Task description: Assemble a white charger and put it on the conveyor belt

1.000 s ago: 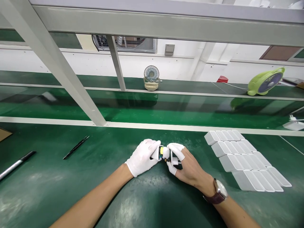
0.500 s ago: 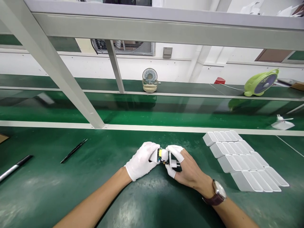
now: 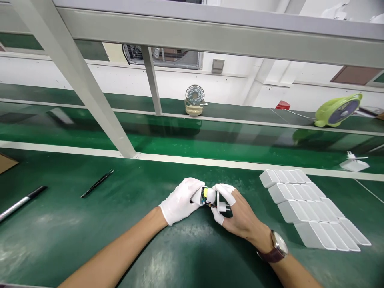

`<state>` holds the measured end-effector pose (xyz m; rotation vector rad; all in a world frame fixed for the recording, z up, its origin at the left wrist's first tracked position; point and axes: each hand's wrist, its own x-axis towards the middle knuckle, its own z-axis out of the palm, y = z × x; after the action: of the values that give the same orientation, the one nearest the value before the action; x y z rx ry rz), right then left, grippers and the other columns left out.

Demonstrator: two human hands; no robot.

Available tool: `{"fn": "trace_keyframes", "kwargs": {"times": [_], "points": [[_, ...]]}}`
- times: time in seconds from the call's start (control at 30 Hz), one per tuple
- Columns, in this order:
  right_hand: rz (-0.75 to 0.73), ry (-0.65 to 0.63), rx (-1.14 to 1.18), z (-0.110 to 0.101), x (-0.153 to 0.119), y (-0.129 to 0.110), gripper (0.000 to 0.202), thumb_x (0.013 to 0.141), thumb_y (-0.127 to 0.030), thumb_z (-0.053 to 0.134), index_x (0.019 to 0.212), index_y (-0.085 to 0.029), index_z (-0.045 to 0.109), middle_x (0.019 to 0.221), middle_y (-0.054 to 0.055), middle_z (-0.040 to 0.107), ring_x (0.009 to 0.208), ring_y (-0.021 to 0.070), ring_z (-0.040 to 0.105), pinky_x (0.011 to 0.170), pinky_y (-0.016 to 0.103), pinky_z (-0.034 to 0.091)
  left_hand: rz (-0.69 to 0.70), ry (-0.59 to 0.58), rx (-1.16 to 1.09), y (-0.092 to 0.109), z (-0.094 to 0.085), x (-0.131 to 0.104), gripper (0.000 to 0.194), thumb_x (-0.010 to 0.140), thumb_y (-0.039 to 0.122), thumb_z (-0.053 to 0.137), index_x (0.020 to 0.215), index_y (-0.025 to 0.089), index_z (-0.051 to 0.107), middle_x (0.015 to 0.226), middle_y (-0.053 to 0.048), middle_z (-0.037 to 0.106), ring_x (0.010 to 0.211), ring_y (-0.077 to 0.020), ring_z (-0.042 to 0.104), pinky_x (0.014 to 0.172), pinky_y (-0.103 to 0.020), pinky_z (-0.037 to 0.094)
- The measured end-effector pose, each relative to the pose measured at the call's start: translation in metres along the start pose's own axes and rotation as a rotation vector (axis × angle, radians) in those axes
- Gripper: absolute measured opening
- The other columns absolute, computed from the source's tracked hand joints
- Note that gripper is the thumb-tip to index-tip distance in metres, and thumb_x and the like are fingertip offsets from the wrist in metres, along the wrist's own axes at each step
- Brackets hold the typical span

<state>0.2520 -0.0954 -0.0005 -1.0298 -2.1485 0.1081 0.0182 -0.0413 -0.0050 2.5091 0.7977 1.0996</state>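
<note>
Against the earlier views, little is being altered: the small charger assembly (image 3: 207,196) is still being held between both hands, in the same spot left of the stack of white casings (image 3: 312,210), so fitting appears to be continuing. The left hand (image 3: 180,201), gloved, is being kept closed around the white shell. The right hand (image 3: 232,210), finger-cotted, is being pinched narrowly on the plug part (image 3: 221,204), wrist resting low.

Your gloved left hand (image 3: 180,201) grips small charger part (image 3: 205,196), yellow piece showing. Your right hand (image 3: 237,214), finger cots on, pinches white plug piece (image 3: 221,205) against it. White housings (image 3: 312,208) rowed right on green bench (image 3: 90,240).
</note>
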Motion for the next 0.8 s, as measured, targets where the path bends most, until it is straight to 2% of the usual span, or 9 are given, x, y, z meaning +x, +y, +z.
{"fn": "trace_keyframes", "kwargs": {"times": [0.57, 0.8], "points": [[-0.01, -0.031, -0.013, -0.0013, -0.0001, -0.0017, 0.071, 0.087, -0.013, 0.062, 0.15, -0.019, 0.031, 0.129, 0.015, 0.059, 0.125, 0.0302, 0.053, 0.102, 0.052, 0.052, 0.041, -0.007, 0.02, -0.0008, 0.002, -0.0011, 0.055, 0.085, 0.017, 0.068, 0.135, 0.022, 0.044, 0.118, -0.011, 0.063, 0.11, -0.0249, 0.059, 0.094, -0.046, 0.055], [0.005, -0.055, -0.009, -0.0032, 0.0014, -0.003, 0.067, 0.089, -0.014, 0.061, 0.149, -0.016, 0.033, 0.128, 0.016, 0.059, 0.125, 0.0294, 0.053, 0.102, 0.05, 0.051, -0.006, -0.041, 0.004, -0.0008, 0.0017, -0.0024, 0.054, 0.086, 0.021, 0.069, 0.134, 0.024, 0.045, 0.121, -0.01, 0.062, 0.113, -0.0251, 0.058, 0.096, -0.046, 0.054]]}}
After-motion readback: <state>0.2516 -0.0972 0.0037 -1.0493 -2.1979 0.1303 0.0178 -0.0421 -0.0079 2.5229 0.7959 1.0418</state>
